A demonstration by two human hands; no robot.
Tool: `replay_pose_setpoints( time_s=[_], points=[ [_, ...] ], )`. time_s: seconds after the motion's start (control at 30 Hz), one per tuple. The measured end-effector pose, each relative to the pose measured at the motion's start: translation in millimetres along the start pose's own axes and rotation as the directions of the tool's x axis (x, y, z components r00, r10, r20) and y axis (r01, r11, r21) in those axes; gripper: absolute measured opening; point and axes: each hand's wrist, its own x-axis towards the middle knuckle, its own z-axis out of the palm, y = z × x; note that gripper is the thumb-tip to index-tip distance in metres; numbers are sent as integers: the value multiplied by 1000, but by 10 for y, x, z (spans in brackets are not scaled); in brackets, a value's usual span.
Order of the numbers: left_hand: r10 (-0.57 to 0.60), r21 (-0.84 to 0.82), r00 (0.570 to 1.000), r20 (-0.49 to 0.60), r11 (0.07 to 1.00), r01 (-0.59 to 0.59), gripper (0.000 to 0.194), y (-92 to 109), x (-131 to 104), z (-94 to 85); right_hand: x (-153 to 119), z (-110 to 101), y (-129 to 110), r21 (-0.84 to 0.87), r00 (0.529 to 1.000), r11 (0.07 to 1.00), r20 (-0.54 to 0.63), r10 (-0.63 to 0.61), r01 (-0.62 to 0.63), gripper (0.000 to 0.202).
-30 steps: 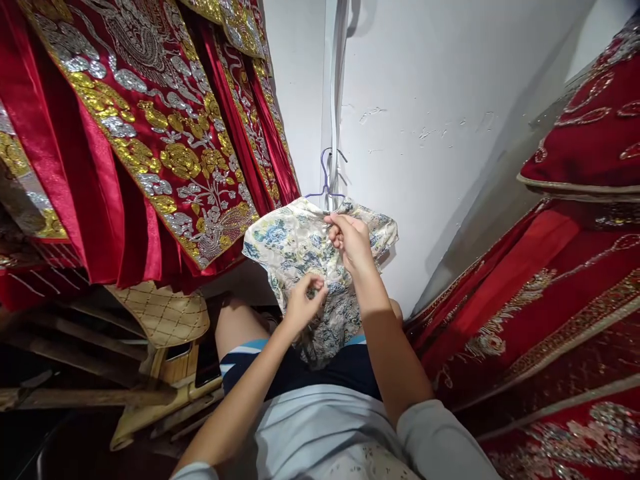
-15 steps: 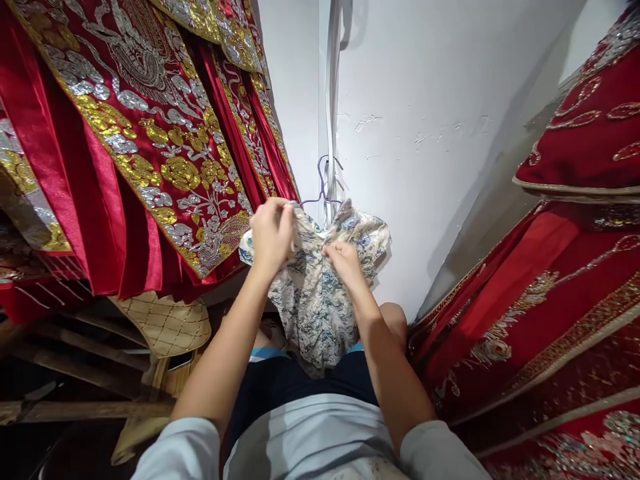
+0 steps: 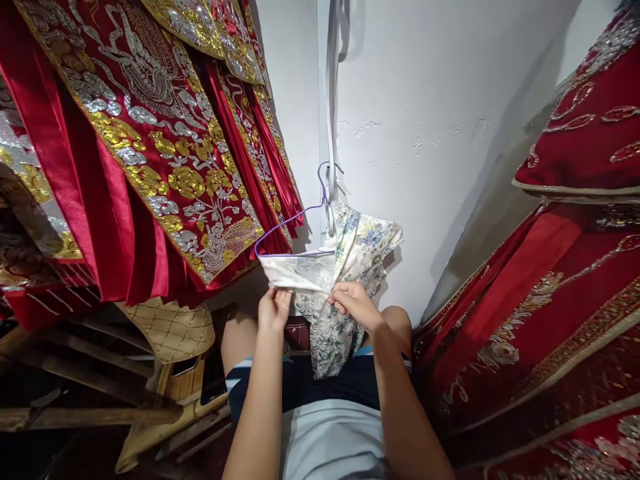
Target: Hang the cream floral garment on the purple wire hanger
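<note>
A floral garment with short sleeves (image 3: 367, 233) hangs by its right shoulder from a purple wire hanger (image 3: 283, 225). The hanger's left arm is bare, and the garment's left part is pulled down below it, showing its pale inner side. My left hand (image 3: 274, 307) pinches the lower left edge of that cloth, palm partly turned up. My right hand (image 3: 353, 303) is closed on the front of the garment near its middle. The garment's lower end droops between my knees. The hanger's hook is caught at a white strip on the wall.
Red robes with gold and silver sequins (image 3: 185, 180) hang at the left. More red embroidered cloth (image 3: 510, 320) hangs at the right. A white wall (image 3: 425, 80) stands ahead. A bamboo chair (image 3: 150, 417) with dark phones on it is at lower left.
The garment's left shoulder has come off the hanger, baring its left arm. My left hand has moved down with the cloth, and my right hand slightly down. The hanger has tilted.
</note>
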Motion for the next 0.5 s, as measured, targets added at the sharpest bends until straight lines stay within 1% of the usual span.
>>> replay_pose_setpoints(
  time_s=[0.07, 0.13, 0.2, 0.23, 0.27, 0.3, 0.33, 0.37, 0.4, 0.43, 0.47, 0.5],
  points=[
    [0, 97, 1000, 16, 995, -2, 7, -182, -79, 34, -56, -170, 55, -65, 998, 996, 33, 61, -59, 19],
    [12, 165, 998, 56, 986, -21, 11, -280, -160, 102, -106, -333, 124, -169, 983, 973, 69, 171, -157, 21],
    [60, 221, 983, 173, 970, -98, 18, -307, -262, 192, -139, -445, 184, -264, 957, 932, 82, 279, -249, 23],
    [90, 247, 962, 257, 956, -155, 21, -304, -326, 242, -146, -471, 201, -293, 957, 922, 68, 284, -253, 22],
    [121, 276, 931, 345, 935, -223, 24, -296, -399, 295, -147, -474, 207, -303, 970, 928, 44, 240, -216, 21],
    [148, 313, 891, 429, 901, -300, 27, -287, -480, 349, -143, -453, 200, -296, 987, 944, 28, 159, -143, 22],
    [166, 355, 847, 505, 854, -379, 28, -278, -566, 402, -135, -410, 182, -274, 997, 960, 38, 64, -51, 27],
    [172, 395, 802, 572, 799, -452, 28, -268, -653, 452, -124, -346, 158, -239, 997, 970, 74, -24, 41, 34],
    [165, 427, 752, 639, 737, -524, 27, -254, -737, 496, -111, -266, 132, -192, 987, 975, 135, -87, 112, 39],
    [144, 444, 696, 703, 676, -588, 25, -234, -811, 534, -96, -176, 109, -140, 974, 978, 191, -124, 152, 39],
    [116, 448, 642, 758, 623, -641, 24, -203, -871, 563, -80, -80, 93, -87, 966, 981, 211, -149, 170, 35],
    [91, 446, 598, 796, 579, -682, 23, -157, -912, 582, -64, 16, 85, -34, 969, 984, 185, -164, 173, 29]
  ],
)
